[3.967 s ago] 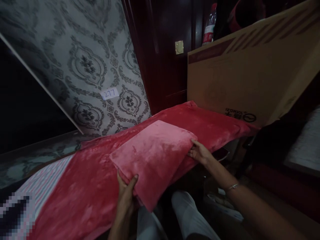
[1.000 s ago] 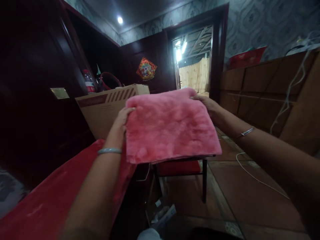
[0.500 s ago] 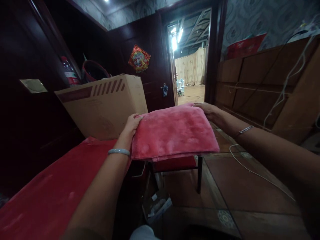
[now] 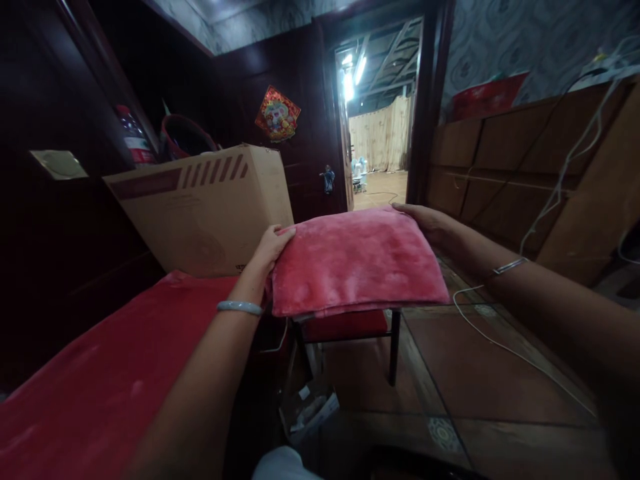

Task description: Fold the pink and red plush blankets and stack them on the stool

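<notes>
A folded pink plush cloth (image 4: 357,263) is held up between my two hands, above a chair with a red seat (image 4: 345,325). My left hand (image 4: 274,247), with a pale bangle at the wrist, grips its left edge, thumb on top. At the far right corner, my right hand (image 4: 425,220) is closed on the cloth; most of its fingers are hidden behind the fabric. A silver bracelet sits on the right wrist.
To the left, a large cardboard box (image 4: 200,213) stands on a red-covered surface (image 4: 125,373). Wooden cabinets (image 4: 530,160) line the right side. A white cable (image 4: 505,347) crosses the tiled floor. Under the chair's left side lies a small open box (image 4: 310,410). Ahead is an open doorway (image 4: 380,147).
The folded cloth has shifted slightly to the right, with both hands still on it. The view has turned a little.
</notes>
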Demonstrator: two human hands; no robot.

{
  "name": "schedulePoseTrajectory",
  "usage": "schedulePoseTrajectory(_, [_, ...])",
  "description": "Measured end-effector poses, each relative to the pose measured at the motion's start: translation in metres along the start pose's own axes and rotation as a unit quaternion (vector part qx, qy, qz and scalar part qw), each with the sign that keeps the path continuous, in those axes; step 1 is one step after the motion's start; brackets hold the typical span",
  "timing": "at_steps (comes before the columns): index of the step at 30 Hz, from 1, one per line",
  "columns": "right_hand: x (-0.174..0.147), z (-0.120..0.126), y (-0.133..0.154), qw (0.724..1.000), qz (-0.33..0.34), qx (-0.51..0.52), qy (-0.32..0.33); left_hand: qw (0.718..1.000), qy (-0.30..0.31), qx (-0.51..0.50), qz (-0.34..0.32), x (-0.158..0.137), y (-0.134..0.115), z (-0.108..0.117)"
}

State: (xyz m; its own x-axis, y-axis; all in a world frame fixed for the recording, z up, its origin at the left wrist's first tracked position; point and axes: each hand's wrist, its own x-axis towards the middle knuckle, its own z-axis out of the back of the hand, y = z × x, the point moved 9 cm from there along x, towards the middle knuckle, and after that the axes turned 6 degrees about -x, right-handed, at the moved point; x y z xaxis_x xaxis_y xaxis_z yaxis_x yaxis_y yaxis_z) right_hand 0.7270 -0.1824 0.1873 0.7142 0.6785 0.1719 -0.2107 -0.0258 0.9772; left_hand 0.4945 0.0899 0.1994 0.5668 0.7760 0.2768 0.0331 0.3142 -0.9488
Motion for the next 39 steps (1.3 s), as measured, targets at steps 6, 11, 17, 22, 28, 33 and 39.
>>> schedulePoseTrajectory(6, [-0.014,0.008,-0.016,1.0,-0.005,0.025,-0.006,0.997,0.051,-0.013,0.06,-0.03,0.008,0.012])
schedulePoseTrajectory(11, [-0.027,0.007,-0.015,0.999,0.032,0.013,-0.039,0.999,0.027,-0.002,0.025,-0.049,0.004,0.018])
schedulePoseTrajectory(17, [-0.03,0.005,-0.015,0.997,0.067,-0.002,-0.042,0.998,0.018,0.039,-0.037,-0.053,0.003,0.014])
schedulePoseTrajectory(22, [-0.035,0.007,-0.017,0.993,0.107,-0.046,-0.037,0.998,0.047,-0.032,-0.035,-0.056,0.021,0.02])
schedulePoseTrajectory(28, [-0.043,0.018,-0.005,0.936,0.165,-0.289,-0.115,0.999,0.045,-0.026,-0.014,-0.087,0.05,0.064])
schedulePoseTrajectory(33, [-0.117,-0.014,0.042,0.827,0.343,-0.393,-0.211,0.993,-0.018,0.119,0.017,-0.145,0.108,0.161])
schedulePoseTrajectory(39, [-0.217,-0.171,-0.002,0.807,0.521,-0.269,0.067,0.856,-0.129,0.484,0.125,-0.277,0.161,0.307])
